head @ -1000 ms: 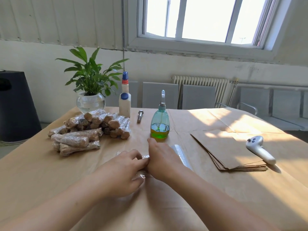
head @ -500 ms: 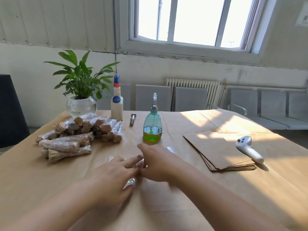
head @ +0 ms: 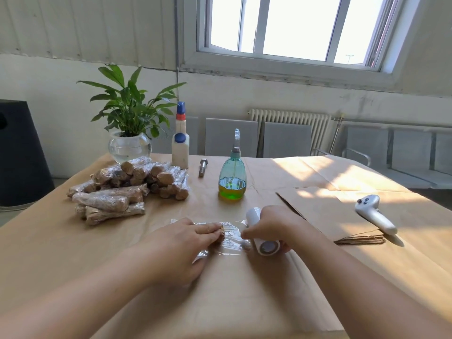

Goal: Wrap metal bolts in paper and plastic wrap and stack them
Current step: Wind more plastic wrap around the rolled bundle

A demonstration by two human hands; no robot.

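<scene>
Since the earlier frames the hands have parted: the right hand [head: 274,226] has drawn the roll of plastic wrap [head: 260,234] off toward 3 o'clock, and a clear sheet [head: 231,238] now stretches between the two hands

Head view: the left hand [head: 181,248] lies flat on the paper-wrapped bolt [head: 219,234], its fingers [head: 208,228] straight and pressing it onto the tabletop [head: 61,253]. The right hand's fingers curl round the roll, holding it just beside the bolt's 3 o'clock end. At 10 o'clock from the hands sits the pile of wrapped bolts [head: 127,187]. A bare bolt [head: 202,167] lies at 12 o'clock, between a white glue bottle [head: 180,143] and a spray bottle [head: 232,177] holding green liquid. A potted plant [head: 129,118] stands behind the pile. At 3 o'clock a stack of brown paper sheets [head: 330,214] carries a white controller [head: 374,214] at its far edge
</scene>
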